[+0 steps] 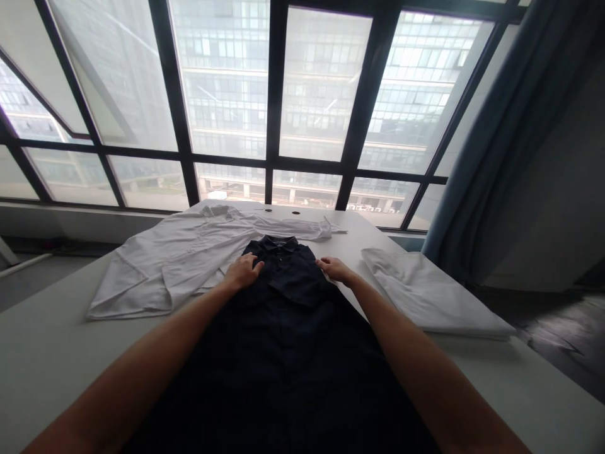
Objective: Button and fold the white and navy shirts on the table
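Note:
A dark navy shirt (288,340) lies front up along the table, its collar (278,243) at the far end and its lower part reaching toward me. Below the collar, loose folds of cloth cross the chest. My left hand (244,271) rests on the shirt's left shoulder edge, thumb spread away from the fingers. At the opposite shoulder edge, my right hand (334,269) pinches the dark cloth, fingers closed together. The fingertips of the right hand are partly hidden by the cloth.
A white shirt (184,252) is spread on the left of the white table (42,340), one sleeve stretching behind the dark collar. Folded white cloth (430,293) lies at the right. Windows (326,82) stand beyond the table, and a blue-grey curtain (477,164) hangs at the right.

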The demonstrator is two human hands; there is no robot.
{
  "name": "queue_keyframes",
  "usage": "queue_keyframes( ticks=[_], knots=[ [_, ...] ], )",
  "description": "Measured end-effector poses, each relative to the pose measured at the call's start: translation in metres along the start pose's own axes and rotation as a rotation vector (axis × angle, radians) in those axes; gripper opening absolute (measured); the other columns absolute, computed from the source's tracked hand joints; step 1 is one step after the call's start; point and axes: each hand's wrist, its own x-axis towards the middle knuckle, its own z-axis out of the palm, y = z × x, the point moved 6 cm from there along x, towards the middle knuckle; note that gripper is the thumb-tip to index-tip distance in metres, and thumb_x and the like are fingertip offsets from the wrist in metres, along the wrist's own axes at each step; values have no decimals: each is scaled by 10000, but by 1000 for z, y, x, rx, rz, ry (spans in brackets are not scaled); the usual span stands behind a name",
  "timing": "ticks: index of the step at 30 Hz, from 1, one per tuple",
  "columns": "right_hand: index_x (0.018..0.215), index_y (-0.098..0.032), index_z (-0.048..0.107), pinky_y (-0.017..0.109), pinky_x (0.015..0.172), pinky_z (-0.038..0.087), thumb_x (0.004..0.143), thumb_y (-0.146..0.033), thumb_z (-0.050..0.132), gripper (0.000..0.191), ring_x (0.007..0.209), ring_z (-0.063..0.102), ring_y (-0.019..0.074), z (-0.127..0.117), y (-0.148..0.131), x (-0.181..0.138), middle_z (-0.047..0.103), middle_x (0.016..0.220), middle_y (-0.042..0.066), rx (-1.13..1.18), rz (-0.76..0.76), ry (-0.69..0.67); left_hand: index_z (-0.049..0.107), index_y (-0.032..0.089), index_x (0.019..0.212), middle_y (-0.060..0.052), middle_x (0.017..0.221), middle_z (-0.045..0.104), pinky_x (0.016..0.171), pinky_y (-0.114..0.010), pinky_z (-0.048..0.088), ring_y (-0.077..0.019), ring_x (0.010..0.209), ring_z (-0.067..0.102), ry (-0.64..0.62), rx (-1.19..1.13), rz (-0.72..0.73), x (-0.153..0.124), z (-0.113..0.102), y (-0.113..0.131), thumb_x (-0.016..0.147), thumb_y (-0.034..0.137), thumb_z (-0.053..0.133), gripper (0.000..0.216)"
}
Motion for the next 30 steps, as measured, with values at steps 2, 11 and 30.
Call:
queue_keyframes(
  ticks=[2,11,30],
  knots=[
    [1067,-116,732,281,810,520,901,-486,602,425,908,693,218,6,0,11,749,985,109,1,33,-12,591,125,1335,-171,1430,558,1098,-378,392,-305,1337,507,-25,42,-103,21,-4,-21,952,445,481,511],
    [984,-173,772,246,766,495,888,-474,574,373,977,694,238,27,3,74,766,957,103,-90,184,61,616,184,1320,-134,1305,665,976,-337,479,-293,1217,613,-29,-51,-428,89,7,-66,876,465,588,527],
    [1074,-174,721,383,910,491,888,-407,551,343,913,679,273,-71,-66,68,736,913,92,-29,-25,574,718,147,1147,-55,951,713,934,-342,454,-232,994,636,331,-115,-165,127,-97,-2,873,434,663,401]
  ],
)
